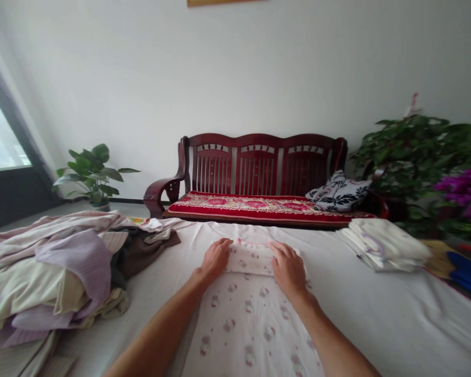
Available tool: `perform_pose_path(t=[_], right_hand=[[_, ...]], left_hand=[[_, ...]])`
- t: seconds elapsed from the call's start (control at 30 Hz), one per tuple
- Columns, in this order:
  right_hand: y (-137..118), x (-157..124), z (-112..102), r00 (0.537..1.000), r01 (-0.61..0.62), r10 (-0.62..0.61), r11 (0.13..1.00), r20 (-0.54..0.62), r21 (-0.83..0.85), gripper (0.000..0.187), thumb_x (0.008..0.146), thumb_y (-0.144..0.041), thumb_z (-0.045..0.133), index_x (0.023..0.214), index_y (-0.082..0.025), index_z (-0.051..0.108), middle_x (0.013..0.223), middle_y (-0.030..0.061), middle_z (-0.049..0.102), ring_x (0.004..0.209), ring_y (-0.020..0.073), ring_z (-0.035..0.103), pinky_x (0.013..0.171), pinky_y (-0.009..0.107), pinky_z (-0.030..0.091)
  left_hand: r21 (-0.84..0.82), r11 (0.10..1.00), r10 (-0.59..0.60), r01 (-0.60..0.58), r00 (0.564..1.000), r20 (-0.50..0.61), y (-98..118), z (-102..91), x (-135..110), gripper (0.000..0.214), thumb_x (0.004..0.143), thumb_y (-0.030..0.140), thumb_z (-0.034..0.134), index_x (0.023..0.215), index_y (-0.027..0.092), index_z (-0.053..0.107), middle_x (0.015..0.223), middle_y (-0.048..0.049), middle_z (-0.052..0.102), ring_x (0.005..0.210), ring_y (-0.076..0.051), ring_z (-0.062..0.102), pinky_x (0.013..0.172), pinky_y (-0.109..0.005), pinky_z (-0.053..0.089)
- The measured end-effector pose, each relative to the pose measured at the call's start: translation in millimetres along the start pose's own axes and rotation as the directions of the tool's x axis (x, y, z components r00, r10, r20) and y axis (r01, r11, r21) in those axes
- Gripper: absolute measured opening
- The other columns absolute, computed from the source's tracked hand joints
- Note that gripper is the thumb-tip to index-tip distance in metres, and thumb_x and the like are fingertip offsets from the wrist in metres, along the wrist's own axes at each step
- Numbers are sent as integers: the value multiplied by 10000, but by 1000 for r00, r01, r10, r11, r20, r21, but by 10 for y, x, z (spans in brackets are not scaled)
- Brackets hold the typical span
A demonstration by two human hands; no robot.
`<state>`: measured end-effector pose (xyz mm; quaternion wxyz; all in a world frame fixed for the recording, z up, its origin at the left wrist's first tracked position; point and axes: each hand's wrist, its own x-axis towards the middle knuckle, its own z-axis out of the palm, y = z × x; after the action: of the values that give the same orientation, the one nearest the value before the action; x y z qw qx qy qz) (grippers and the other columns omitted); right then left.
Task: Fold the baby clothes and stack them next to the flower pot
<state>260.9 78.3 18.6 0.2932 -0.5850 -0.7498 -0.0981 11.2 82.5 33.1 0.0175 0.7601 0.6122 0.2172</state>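
Observation:
A white shirt (245, 309) with small printed characters and a pink neckline lies lengthwise in front of me. Its far part forms a folded band (251, 259) across the width, with the pink collar at the far edge. My left hand (217, 256) rests on the left end of this band, fingers stretched forward over the cloth. On the right end lies my right hand (288, 266), its fingers extended and slightly apart. Both hands touch the shirt, and their palms face down. The undersides of the fingers are hidden.
A white sheet (377, 309) covers the surface. Heaped clothes (74, 272) lie to the left, and a folded white stack (388, 243) sits at the right near blue cloth (469, 275). Beyond stand a wooden bench (255, 167), a cushion (339, 192) and plants (90, 173).

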Motion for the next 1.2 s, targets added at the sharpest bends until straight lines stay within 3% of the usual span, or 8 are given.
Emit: perform_pose_path(t=[0.1, 0.23, 0.33, 0.5, 0.67, 0.87, 1.07, 1.2], right_hand=[[-20, -33, 20, 969, 92, -80, 995, 233, -42, 474, 957, -282, 425, 1416, -202, 513, 1519, 87, 465, 1408, 251, 372, 1154, 452, 265], [50, -56, 48, 919, 18, 27, 994, 393, -109, 560, 984, -386, 377, 1506, -181, 387, 1585, 104, 349, 1461, 271, 291, 1164, 509, 234], [81, -53, 44, 918, -29, 87, 988, 386, -154, 555, 985, -377, 384, 1493, -155, 402, 1574, 123, 367, 1461, 277, 290, 1164, 520, 228], [130, -1, -2, 962, -46, 89, 985, 258, -166, 429, 986, -307, 392, 1358, -169, 556, 1460, 115, 527, 1347, 254, 447, 1102, 417, 323], [228, 71, -67, 959, -208, 240, 957, 148, -203, 321, 966, -338, 453, 1160, -203, 671, 1184, 101, 681, 1074, 261, 585, 867, 357, 420], [215, 100, -38, 973, -186, 211, 959, 95, -216, 156, 908, -268, 539, 935, -212, 682, 1008, 83, 704, 981, 252, 586, 763, 334, 375], [252, 126, -79, 962, -234, 259, 946, 88, -225, 172, 921, -244, 504, 910, -216, 674, 879, 76, 722, 878, 241, 613, 696, 325, 350], [265, 110, -101, 962, -231, 255, 951, 100, -204, 185, 903, -221, 521, 970, -223, 694, 952, 76, 728, 924, 241, 609, 716, 321, 359]], left_hand=[[35, 997, 68, -72, 992, 109, 1, 90, -78, 421, 982, 297, 409, 1383, 243, 527, 1484, -62, 505, 1380, -214, 432, 1164, -357, 292], [46, 999, -26, 19, 988, 150, -128, 123, -117, 515, 969, 455, 453, 1452, 279, 458, 1579, -40, 377, 1476, -253, 279, 1210, -437, 182], [-40, 984, -171, 173, 984, 60, -282, 84, -81, 428, 973, 380, 451, 1376, 279, 553, 1497, -17, 501, 1398, -204, 419, 1166, -336, 290], [-48, 915, -404, 401, 912, -76, -496, 6, 16, 441, 970, 215, 343, 1335, 173, 588, 1378, -94, 598, 1261, -196, 550, 1070, -290, 392], [-17, 892, -451, 451, 891, -55, -483, -37, 157, 362, 948, 299, 407, 1136, 251, 713, 1289, -60, 656, 1188, -240, 585, 998, -336, 429], [40, 869, -492, 493, 870, -26, -386, -64, 313, 277, 855, 371, 538, 992, 254, 748, 1265, -91, 643, 1163, -296, 567, 924, -358, 442], [86, 834, -543, 545, 839, -43, -349, -28, 345, 298, 866, 275, 467, 968, 202, 738, 1217, -132, 649, 1151, -303, 564, 925, -371, 433], [112, 822, -553, 558, 830, -72, -238, -23, 372, 325, 872, 231, 438, 1040, 165, 709, 1230, -171, 625, 1180, -335, 539, 977, -435, 396]])
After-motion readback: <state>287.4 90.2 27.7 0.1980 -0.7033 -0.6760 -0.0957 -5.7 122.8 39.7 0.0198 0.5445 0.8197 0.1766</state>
